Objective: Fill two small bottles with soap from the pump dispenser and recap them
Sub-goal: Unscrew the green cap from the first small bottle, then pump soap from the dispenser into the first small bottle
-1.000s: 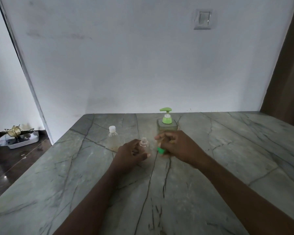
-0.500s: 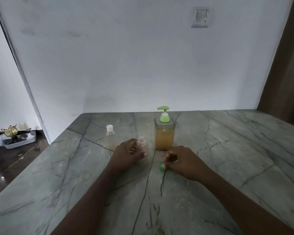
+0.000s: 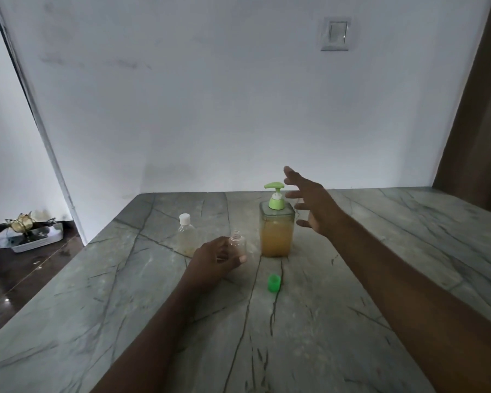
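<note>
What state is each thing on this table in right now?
Pump dispenser: upright, about two-thirds full of amber soap, pump up.
Open bottle: uncapped, upright, held by left hand.
Green cap: off, lying on table.
Capped bottle: upright, white cap on.
Right hand: open, empty, beside the pump.

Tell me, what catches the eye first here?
The soap dispenser with its green pump, standing mid-table and holding amber liquid, with the open right hand raised beside it. In front, the left hand grips a small uncapped bottle, and a green cap lies alone on the table.
</note>
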